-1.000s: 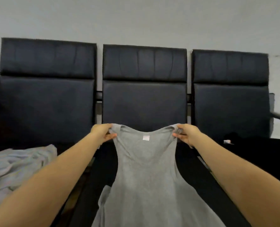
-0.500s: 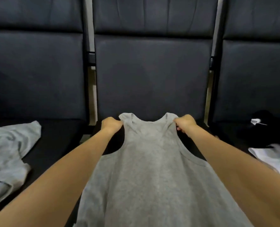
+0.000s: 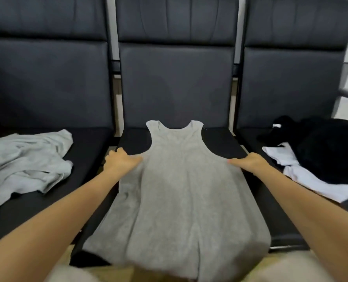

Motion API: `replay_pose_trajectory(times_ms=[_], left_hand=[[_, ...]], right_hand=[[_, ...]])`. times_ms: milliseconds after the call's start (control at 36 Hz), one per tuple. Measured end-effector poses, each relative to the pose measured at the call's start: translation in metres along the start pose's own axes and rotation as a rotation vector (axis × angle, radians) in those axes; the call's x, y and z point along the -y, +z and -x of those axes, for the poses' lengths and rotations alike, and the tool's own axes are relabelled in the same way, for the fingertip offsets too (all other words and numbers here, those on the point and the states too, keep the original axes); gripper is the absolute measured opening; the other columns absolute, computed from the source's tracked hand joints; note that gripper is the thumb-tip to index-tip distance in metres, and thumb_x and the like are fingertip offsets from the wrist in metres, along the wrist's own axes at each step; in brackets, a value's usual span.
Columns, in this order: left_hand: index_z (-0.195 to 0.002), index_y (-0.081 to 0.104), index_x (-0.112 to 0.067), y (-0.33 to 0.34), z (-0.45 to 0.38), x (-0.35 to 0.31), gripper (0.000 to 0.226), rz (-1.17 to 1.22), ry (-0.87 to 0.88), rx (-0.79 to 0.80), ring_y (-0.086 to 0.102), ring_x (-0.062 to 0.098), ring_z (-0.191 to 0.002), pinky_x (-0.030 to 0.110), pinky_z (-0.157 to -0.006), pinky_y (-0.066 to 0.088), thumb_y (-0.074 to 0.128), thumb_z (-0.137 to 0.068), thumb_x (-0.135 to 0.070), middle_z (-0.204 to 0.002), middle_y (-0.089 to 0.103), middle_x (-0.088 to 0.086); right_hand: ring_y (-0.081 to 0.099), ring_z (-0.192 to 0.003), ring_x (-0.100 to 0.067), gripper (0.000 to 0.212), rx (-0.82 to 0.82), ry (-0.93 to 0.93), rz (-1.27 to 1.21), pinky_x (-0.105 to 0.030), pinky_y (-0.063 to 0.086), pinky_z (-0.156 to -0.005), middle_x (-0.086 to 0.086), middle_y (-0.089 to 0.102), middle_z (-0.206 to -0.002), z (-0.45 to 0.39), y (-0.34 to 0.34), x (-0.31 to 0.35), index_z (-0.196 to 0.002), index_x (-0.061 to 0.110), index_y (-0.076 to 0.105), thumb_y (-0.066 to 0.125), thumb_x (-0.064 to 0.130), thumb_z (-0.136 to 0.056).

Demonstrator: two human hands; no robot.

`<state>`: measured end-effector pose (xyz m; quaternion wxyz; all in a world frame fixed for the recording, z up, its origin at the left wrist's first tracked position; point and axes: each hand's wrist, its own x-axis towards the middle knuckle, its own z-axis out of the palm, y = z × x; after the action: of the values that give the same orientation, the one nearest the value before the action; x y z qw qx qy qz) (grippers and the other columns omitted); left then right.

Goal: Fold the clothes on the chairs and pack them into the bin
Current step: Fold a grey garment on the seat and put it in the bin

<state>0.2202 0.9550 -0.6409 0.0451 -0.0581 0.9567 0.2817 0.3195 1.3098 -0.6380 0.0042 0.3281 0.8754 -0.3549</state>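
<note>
On the middle chair (image 3: 220, 139) we are laying the gray tank top (image 3: 179, 190) flat — left hand (image 3: 121, 162) and right hand (image 3: 248, 161) pinching its side edges under the armholes, keeping it smooth for folding — hem overhanging the seat.

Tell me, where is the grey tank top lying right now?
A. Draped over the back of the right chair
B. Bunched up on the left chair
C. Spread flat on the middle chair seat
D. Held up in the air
C: the grey tank top lies spread on the middle chair seat, its hem hanging over the front edge, with the left hand and right hand at its sides.
</note>
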Motion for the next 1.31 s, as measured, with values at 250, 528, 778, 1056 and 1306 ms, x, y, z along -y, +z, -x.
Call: replay_pose_trajectory(times_ms=[250, 528, 778, 1056, 1306], left_hand=[[-0.050, 0.042, -0.014, -0.007, 0.060, 0.029, 0.045, -0.033, 0.083, 0.130, 0.042, 0.015, -0.050, 0.027, -0.048, 0.030, 0.067, -0.082, -0.030, -0.050, 0.045, -0.001], [-0.113, 0.063, -0.013, -0.049, 0.059, 0.033, 0.023, 1.123, -0.095, 0.034, 0.062, 0.022, -0.100, 0.037, -0.095, 0.050, 0.054, -0.095, -0.023, -0.108, 0.064, 0.006], [-0.079, 0.055, -0.008, -0.026, 0.056, 0.049, 0.032, 0.399, -0.015, 0.000, 0.049, 0.025, -0.076, 0.034, -0.070, 0.037, 0.042, -0.100, -0.029, -0.084, 0.054, 0.011], [-0.092, 0.071, -0.009, -0.036, 0.094, 0.063, 0.032, 0.228, 0.108, 0.305, 0.066, 0.019, -0.089, 0.029, -0.076, 0.051, 0.073, -0.082, -0.039, -0.096, 0.070, 0.004], [-0.119, 0.061, -0.020, -0.063, 0.143, 0.052, 0.029, 0.843, 0.173, 0.537, 0.070, 0.012, -0.092, 0.028, -0.074, 0.056, 0.036, -0.104, -0.024, -0.107, 0.072, 0.000]], right_hand=[[0.058, -0.079, -0.016, 0.022, 0.290, -0.107, 0.117, -0.026, 0.044, -0.064, -0.003, 0.061, -0.087, 0.061, 0.009, -0.010, -0.072, 0.012, 0.061, 0.076, 0.025, -0.080], [0.060, -0.076, -0.015, 0.015, 0.055, -0.076, -0.810, -0.030, 0.049, -0.073, -0.006, 0.063, -0.090, 0.068, -0.009, 0.002, -0.083, 0.015, 0.059, 0.055, 0.021, -0.097], [0.057, -0.113, -0.039, 0.035, -0.019, -0.009, -0.356, -0.047, 0.045, -0.102, -0.024, 0.057, -0.129, 0.056, 0.012, -0.005, -0.118, -0.005, 0.058, 0.057, 0.021, -0.094], [0.056, -0.077, -0.021, 0.029, 0.126, -0.270, 0.079, -0.032, 0.044, -0.065, -0.007, 0.054, -0.079, 0.085, 0.027, -0.015, -0.072, 0.006, 0.051, 0.069, 0.024, -0.086], [0.051, -0.092, -0.024, 0.016, 0.022, -0.438, 0.314, -0.033, 0.037, -0.077, -0.008, 0.054, -0.098, 0.092, 0.032, -0.018, -0.086, 0.011, 0.051, 0.052, 0.023, -0.097]])
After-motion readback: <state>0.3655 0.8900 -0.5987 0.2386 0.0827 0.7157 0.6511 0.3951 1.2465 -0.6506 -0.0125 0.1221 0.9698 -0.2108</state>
